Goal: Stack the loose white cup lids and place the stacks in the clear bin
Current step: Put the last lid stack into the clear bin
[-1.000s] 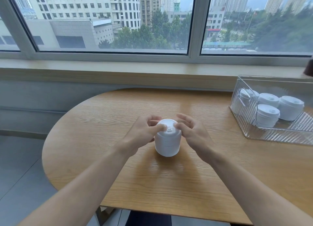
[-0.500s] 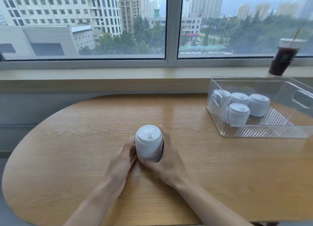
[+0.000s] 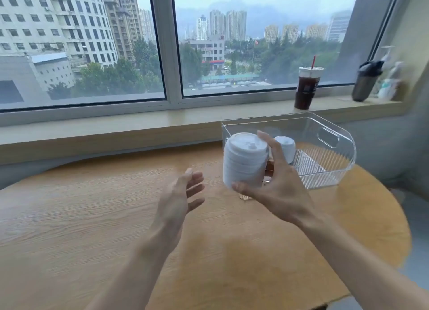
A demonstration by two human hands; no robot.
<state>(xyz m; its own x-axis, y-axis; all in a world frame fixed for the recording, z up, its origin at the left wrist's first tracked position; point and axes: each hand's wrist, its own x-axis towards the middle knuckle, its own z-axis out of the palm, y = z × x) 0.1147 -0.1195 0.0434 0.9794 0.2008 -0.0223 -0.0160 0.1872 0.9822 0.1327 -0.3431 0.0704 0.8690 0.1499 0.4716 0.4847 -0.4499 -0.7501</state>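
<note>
White lid stack (image 3: 243, 161) pinched end to end in our right hand (image 3: 278, 189); left hand (image 3: 178, 193) spread, empty. Tilting toward the bin (image 3: 334, 170) could spill lids.

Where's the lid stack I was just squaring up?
In the head view the lid stack is off the table, held in the right hand, right of centre in front of the clear bin's near-left corner.

Two hands show: the left hand (image 3: 178, 193) at centre and the right hand (image 3: 278, 189) just right of it. Two stacks of white lids are visible, a held stack (image 3: 243, 161) and a second stack (image 3: 286, 147) inside the one clear bin (image 3: 336, 161). One iced drink (image 3: 307, 87) and one dark bottle (image 3: 366, 82) stand at upper right.
</note>
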